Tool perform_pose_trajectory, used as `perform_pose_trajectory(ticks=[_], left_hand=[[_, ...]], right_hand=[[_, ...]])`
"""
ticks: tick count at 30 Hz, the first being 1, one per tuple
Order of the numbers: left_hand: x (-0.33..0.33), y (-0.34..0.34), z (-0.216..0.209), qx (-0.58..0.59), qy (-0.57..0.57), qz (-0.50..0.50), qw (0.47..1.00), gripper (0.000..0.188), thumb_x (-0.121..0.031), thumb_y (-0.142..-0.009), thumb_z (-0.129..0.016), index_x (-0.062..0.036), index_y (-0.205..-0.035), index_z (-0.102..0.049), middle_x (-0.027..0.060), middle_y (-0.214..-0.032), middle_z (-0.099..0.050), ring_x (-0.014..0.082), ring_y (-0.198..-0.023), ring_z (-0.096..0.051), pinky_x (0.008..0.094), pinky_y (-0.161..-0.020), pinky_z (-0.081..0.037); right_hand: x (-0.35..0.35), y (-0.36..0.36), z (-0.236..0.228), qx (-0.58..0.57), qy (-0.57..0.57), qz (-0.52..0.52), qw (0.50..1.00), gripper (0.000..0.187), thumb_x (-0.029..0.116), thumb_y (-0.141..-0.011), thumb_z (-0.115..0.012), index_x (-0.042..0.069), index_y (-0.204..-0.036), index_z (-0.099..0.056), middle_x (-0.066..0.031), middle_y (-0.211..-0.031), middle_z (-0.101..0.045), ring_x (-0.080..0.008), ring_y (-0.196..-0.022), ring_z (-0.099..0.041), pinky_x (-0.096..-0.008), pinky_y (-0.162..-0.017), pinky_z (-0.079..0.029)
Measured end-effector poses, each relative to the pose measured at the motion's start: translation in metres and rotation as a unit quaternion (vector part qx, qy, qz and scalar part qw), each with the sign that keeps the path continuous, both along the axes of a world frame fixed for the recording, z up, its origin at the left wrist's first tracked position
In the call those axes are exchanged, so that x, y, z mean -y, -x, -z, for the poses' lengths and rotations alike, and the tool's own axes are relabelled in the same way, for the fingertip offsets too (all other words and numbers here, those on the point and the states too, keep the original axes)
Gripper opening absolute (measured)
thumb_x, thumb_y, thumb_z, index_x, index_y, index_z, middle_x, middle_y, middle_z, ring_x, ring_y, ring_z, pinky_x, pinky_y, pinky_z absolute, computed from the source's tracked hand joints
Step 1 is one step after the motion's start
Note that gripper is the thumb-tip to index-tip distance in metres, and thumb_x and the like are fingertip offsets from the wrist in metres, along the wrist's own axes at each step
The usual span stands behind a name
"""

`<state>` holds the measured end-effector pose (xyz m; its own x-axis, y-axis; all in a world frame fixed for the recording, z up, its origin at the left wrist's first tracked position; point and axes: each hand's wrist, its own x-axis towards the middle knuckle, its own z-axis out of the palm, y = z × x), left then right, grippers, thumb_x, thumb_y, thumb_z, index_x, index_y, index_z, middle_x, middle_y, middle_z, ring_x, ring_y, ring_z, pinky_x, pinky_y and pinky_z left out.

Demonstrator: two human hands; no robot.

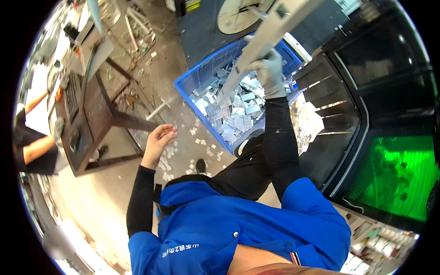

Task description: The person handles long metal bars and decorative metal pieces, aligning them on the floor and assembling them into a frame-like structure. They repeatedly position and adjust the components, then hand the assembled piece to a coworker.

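Note:
My right hand (270,75), in a grey glove, is closed round a long pale metal tube (260,46) with cut-outs along it. The tube slants over a blue plastic crate (189,97), its upper end running out past the top edge. Many small silvery metal offcuts (250,109) fill the crate. Bare and apart from everything, my left hand (158,143) hangs left of the crate with its fingers loosely bent and nothing visible in them.
Small offcuts (201,141) litter the floor beside the crate. At the left, a co-worker's arms (39,149) reach over a brown metal table (98,119). A dark machine with a green-lit window (398,178) stands at the right. Metal strips (133,34) lie at the far left.

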<state>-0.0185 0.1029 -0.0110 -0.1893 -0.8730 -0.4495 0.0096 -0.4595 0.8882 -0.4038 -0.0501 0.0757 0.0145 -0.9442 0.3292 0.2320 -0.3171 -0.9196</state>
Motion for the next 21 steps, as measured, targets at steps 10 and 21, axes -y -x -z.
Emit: perform_pose_trajectory(ticks=[10, 21], left_hand=[[-0.047, -0.044, 0.036, -0.014, -0.078, -0.081, 0.994, 0.031, -0.021, -0.101, -0.059, -0.0048, -0.128, -0.057, 0.0088, -0.116, -0.069, 0.0151, -0.097, -0.069, 0.0243, -0.080, -0.053], [-0.074, -0.067, 0.054, -0.028, -0.119, -0.132, 0.984, 0.031, -0.027, -0.101, -0.058, -0.0079, -0.126, -0.058, 0.0077, -0.115, -0.069, 0.0164, -0.098, -0.068, 0.0295, -0.085, -0.051]], right_hand=[[-0.004, -0.014, -0.004, 0.108, 0.109, 0.184, 0.971, 0.066, -0.007, -0.057, -0.056, -0.009, -0.123, -0.056, -0.0203, -0.120, -0.062, -0.0295, -0.095, -0.067, -0.0386, -0.091, -0.054], [0.026, 0.004, 0.027, 0.021, 0.013, 0.128, 0.991, 0.064, -0.014, -0.064, -0.052, -0.011, -0.128, -0.053, -0.0153, -0.111, -0.062, -0.0259, -0.098, -0.064, -0.0353, -0.090, -0.052]])
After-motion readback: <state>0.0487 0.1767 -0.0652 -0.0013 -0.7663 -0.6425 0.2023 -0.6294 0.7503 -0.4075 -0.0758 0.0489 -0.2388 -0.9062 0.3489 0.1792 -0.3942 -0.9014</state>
